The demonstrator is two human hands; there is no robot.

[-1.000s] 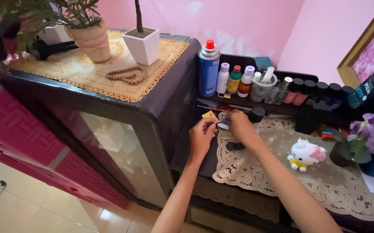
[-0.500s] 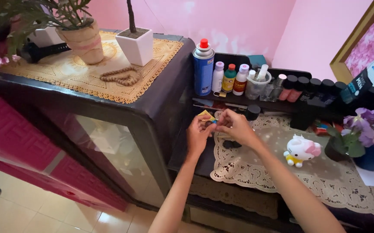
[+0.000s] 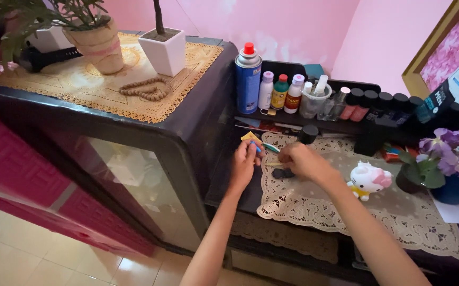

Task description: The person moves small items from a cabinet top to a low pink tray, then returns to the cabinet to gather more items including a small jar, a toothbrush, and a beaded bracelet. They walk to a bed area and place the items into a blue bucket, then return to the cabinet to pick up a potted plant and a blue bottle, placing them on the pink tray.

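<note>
Both hands sit lower than before, mid-frame over the table's lace mat (image 3: 346,212). Left hand (image 3: 245,159) pinches a thin blue-tipped stick (image 3: 261,148); right hand (image 3: 303,160) curled, grip unclear.

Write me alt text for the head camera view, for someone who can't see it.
Two bare hands work over a lace doily on a dark shelf: the left hand holds a small blue and yellow item, the right hand rests beside it near a small black object. Behind them stand a blue spray can and small bottles; a white cat figurine sits to the right.
</note>
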